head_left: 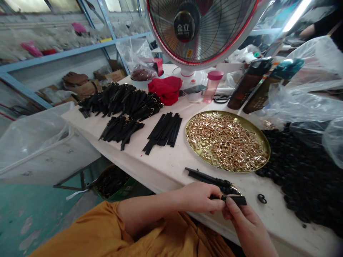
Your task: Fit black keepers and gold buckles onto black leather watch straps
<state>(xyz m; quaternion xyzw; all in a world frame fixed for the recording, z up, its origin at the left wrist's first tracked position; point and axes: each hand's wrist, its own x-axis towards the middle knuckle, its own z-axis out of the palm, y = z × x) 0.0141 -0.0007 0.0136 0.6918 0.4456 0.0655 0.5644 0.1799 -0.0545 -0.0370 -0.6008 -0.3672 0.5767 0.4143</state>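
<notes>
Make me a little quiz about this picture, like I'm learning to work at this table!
1. True or false: the small gold pieces lie in a round tray.

2. What are the fingers of the left hand and right hand holding?
A) a red cloth
B) a black strip
C) a pink bottle

3. Fill in the missing colour: the big fan has a ____ ring around its edge.

Key:
1. True.
2. B.
3. Red.
</notes>
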